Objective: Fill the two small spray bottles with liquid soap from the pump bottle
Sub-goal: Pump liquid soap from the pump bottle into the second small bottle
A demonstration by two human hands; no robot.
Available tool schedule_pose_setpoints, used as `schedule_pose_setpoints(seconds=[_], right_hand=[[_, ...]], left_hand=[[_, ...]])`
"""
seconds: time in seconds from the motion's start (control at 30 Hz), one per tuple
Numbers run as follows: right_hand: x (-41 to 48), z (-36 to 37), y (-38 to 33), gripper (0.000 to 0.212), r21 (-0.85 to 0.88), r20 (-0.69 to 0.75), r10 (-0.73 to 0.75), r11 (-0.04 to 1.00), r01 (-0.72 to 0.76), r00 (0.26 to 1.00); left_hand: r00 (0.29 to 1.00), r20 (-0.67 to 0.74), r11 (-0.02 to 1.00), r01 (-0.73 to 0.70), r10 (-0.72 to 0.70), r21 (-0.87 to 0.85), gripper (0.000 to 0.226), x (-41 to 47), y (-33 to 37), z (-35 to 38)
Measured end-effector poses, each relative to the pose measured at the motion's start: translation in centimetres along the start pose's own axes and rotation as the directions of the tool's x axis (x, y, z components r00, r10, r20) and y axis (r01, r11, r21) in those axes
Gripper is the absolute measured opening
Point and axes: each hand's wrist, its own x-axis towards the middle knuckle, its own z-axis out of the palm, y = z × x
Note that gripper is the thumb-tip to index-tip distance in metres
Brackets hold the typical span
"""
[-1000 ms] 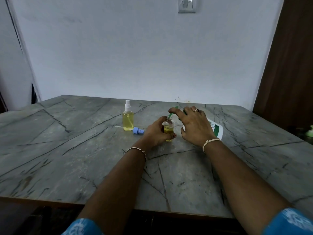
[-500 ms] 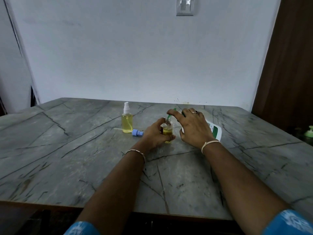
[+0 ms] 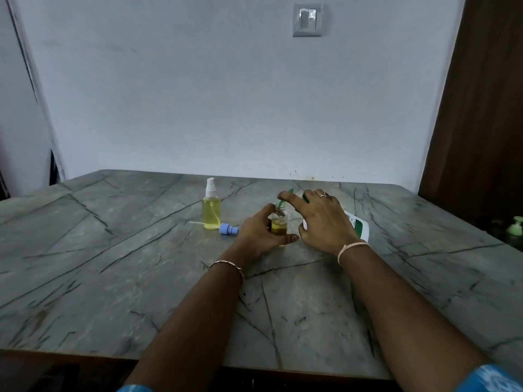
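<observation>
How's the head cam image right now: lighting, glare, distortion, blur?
Head view: dim, bluish, underexposed; no glare on the table; wide-angle slants the door edge; the small bottle in the left hand is sharp enough to show how full it is; the green object at far right is dark and soft.

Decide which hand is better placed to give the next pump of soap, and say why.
Right. The right hand rests on the green head of the pump bottle, its spout over the small open bottle, which the left hand grips steady.
</observation>
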Motion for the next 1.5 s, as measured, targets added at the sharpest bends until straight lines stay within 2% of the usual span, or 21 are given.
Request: schedule_pose_setpoints(seconds=[0.07,0.23,0.6,0.7,0.83,0.97,1.13,1.27,1.33,1.4,1.5], right_hand=[[-0.1,-0.1,-0.1,0.072,0.013,-0.003,0.0,1.0,0.0,1.0],[0.3,-0.2,-0.5,0.066,0.031,-0.013,0.017,0.999,-0.016,1.0],[0.0,0.0,-0.1,0.073,-0.004,-0.011,-0.003,1.0,0.003,1.0],[0.4,-0.1,-0.4,0.065,0.058,-0.028,0.02,0.998,-0.019,0.999],[0.6,-0.1,-0.6,0.061,0.077,-0.046,0.024,0.997,-0.02,0.999],[0.2,0.1,-0.2,0.068,0.044,-0.037,0.001,0.999,0.001,0.999],[0.2,0.1,0.0,0.067,0.063,-0.051,0.003,0.998,0.0,0.999],[0.6,0.1,-0.5,0.06,0.105,-0.059,0.014,0.994,-0.008,0.998],[0.6,0.2,-0.4,0.061,0.102,-0.063,0.009,0.995,-0.003,0.998],[0.4,0.2,-0.2,0.064,0.082,-0.061,-0.002,0.997,0.007,0.998],[0.2,0.0,0.5,0.073,0.073,-0.022,-0.039,0.996,0.041,0.999]], left_hand=[[1.0,-0.002,0.999,-0.026,0.027,0.021,0.07,-0.1,0.0,0.0],[1.0,0.001,1.0,-0.025,0.025,0.01,0.067,-0.1,0.2,-0.2],[0.999,0.025,1.0,0.028,-0.028,-0.012,0.086,0.0,-0.1,-0.2],[0.999,0.027,1.0,0.023,-0.022,-0.014,0.074,-0.1,0.1,-0.3],[0.999,0.035,0.999,0.022,-0.021,-0.044,0.07,0.0,0.1,-0.3],[0.999,0.026,0.998,0.047,-0.046,-0.029,0.09,0.2,-0.2,-0.2],[0.999,0.031,0.999,0.043,-0.043,-0.01,0.08,0.0,0.1,-0.3],[0.998,0.029,0.998,0.049,-0.047,-0.048,0.097,0.0,0.1,-0.3],[0.998,0.036,0.997,0.057,-0.055,-0.06,0.098,0.0,0.0,-0.2],[0.998,0.031,0.997,0.059,-0.057,-0.055,0.093,0.0,0.0,-0.2],[0.998,0.031,0.997,0.057,-0.056,-0.05,0.102,0.2,-0.2,-0.1]])
